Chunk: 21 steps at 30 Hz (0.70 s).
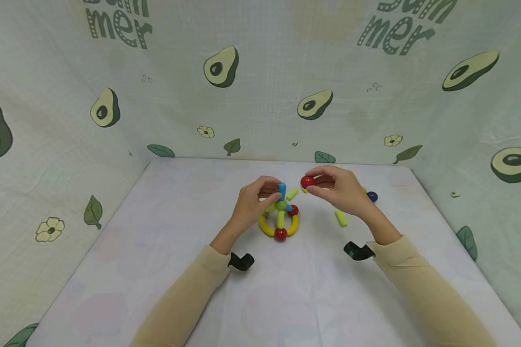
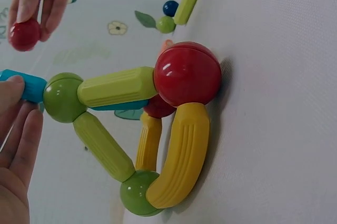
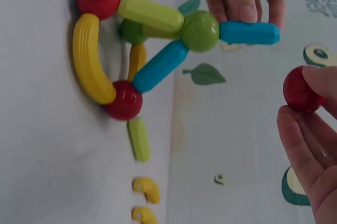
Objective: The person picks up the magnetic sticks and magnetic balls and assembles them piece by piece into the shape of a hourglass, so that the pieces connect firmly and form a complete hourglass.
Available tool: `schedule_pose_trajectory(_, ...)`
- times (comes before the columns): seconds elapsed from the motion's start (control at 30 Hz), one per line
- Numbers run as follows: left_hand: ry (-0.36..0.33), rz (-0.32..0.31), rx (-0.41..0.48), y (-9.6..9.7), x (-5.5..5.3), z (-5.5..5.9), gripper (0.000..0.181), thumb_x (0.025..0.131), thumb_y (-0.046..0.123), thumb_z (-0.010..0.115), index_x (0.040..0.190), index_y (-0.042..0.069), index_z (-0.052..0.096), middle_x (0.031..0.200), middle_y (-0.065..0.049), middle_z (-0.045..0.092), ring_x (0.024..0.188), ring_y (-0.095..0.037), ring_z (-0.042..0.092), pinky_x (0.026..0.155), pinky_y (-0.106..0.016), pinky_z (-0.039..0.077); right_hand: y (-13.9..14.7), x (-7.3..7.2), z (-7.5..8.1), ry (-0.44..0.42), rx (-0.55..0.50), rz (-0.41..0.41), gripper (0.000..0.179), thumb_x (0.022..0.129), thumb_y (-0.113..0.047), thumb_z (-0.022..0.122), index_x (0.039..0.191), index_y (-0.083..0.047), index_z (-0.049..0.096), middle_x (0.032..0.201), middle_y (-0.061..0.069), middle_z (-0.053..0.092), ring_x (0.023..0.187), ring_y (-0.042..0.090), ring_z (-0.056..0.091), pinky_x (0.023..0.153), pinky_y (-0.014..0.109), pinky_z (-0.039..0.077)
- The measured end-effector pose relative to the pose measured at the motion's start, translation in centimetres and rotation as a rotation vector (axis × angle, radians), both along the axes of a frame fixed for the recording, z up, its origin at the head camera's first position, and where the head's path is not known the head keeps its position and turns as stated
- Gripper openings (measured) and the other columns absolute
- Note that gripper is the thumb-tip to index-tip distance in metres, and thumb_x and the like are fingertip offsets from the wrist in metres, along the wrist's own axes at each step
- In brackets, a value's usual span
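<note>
A toy structure of balls and rods stands on the table. Its base is a ring of curved yellow rods (image 2: 184, 153) joined by red and green balls, such as the red ball (image 1: 280, 234). Straight rods slope up from it to a green top ball (image 3: 200, 31). A blue rod (image 3: 249, 32) rises upright from that top ball, and my left hand (image 1: 257, 198) pinches it between thumb and fingers. My right hand (image 1: 336, 188) holds a loose red ball (image 3: 301, 90) in its fingertips, beside the blue rod's upper end and apart from it.
Behind the structure lies a loose light-green rod (image 1: 292, 193), with curved yellow pieces (image 3: 147, 189) near it. Another green rod (image 1: 341, 218) lies below my right hand. A dark blue ball (image 1: 372, 196) sits farther right. Patterned cloth walls (image 1: 260, 72) surround the table.
</note>
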State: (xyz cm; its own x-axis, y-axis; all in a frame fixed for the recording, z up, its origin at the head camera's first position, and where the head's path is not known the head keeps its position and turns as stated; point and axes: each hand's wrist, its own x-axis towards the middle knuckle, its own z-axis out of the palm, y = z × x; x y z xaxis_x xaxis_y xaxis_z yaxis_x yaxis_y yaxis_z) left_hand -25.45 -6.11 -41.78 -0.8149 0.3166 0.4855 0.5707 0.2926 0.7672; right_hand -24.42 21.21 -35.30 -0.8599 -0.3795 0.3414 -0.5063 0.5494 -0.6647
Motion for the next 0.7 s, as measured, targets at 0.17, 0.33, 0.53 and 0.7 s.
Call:
schedule_pose_trajectory(0.17, -0.006, -0.009, 0.007, -0.1, 0.0, -0.1, 0.031, 0.099, 0.015, 0.076, 0.129, 0.014, 0.066, 0.119, -0.001, 0.075, 0.108, -0.014, 0.073, 0.095, -0.025, 0.059, -2.3, 0.0, 0.0, -0.001, -0.059, 0.041, 0.034, 0.097, -0.011, 0.08, 0.13, -0.007, 0.07, 0.125, 0.009, 0.072, 0.109, 0.025, 0.075, 0.092, 0.025, 0.06)
schedule_pose_trajectory(0.33, -0.016, -0.008, 0.013, -0.2, 0.0, -0.3, 0.032, 0.1, 0.015, 0.076, 0.13, 0.014, 0.065, 0.12, -0.002, 0.075, 0.109, -0.015, 0.073, 0.096, -0.026, 0.059, -3.8, -0.3, -0.2, -0.01, -0.112, 0.044, 0.036, 0.097, -0.011, 0.08, 0.131, -0.006, 0.07, 0.127, 0.011, 0.072, 0.11, 0.027, 0.075, 0.092, 0.025, 0.06)
schedule_pose_trajectory(0.53, -0.015, -0.011, 0.023, -0.2, 0.0, -0.3, 0.033, 0.1, 0.015, 0.076, 0.131, 0.013, 0.065, 0.122, -0.009, 0.075, 0.11, -0.016, 0.072, 0.096, -0.026, 0.059, -4.8, -0.4, -0.4, -0.043, -0.179, 0.038, 0.035, 0.097, -0.011, 0.08, 0.131, -0.007, 0.071, 0.126, 0.01, 0.072, 0.109, 0.026, 0.074, 0.091, 0.02, 0.059)
schedule_pose_trajectory(0.7, -0.021, -0.018, 0.025, -0.1, -0.1, -0.4, 0.033, 0.099, 0.014, 0.076, 0.13, 0.012, 0.064, 0.122, -0.011, 0.074, 0.11, -0.016, 0.072, 0.097, -0.026, 0.059, -5.1, -0.3, -0.5, -0.062, -0.197, 0.026, 0.034, 0.097, -0.011, 0.08, 0.129, -0.007, 0.07, 0.124, 0.009, 0.073, 0.109, 0.024, 0.074, 0.091, 0.018, 0.058)
